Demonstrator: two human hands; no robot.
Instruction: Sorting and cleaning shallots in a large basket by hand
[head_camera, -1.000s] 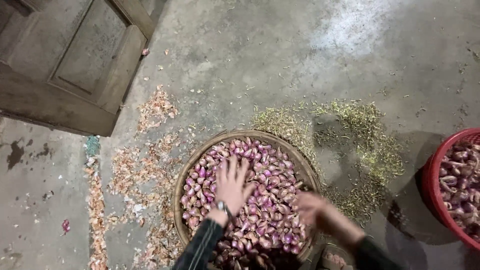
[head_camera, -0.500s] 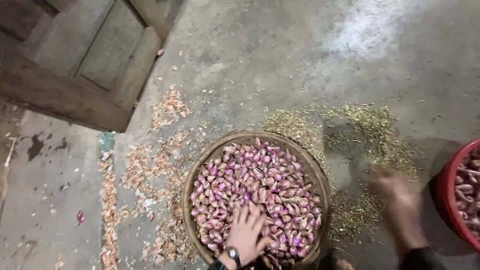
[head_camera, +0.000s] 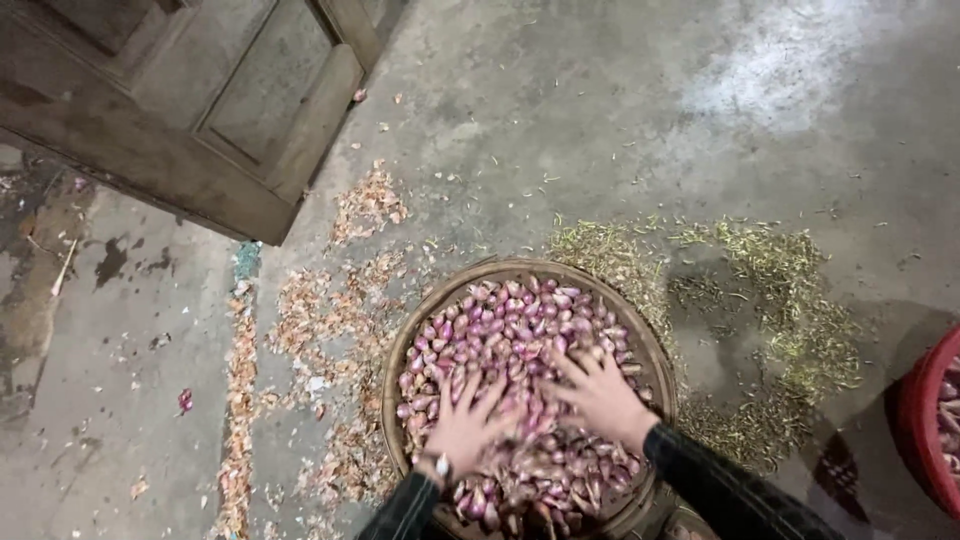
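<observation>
A round woven basket (head_camera: 420, 325) on the concrete floor is heaped with small purple shallots (head_camera: 515, 325). My left hand (head_camera: 465, 425) lies flat on the heap at the near left, fingers spread, a watch at its wrist. My right hand (head_camera: 600, 395) rests palm down on the shallots at the near right, fingers also spread. Neither hand grips anything. Dark sleeves cover both forearms.
Dry shallot skins (head_camera: 320, 310) litter the floor left of the basket. Greenish trimmings (head_camera: 780, 300) lie scattered to the right. A red tub (head_camera: 925, 430) with more shallots stands at the right edge. A wooden door (head_camera: 200, 110) leans at the upper left.
My right hand came back from near the red tub onto the shallots. My left hand slid slightly on the heap. The camera view shifted a little.
</observation>
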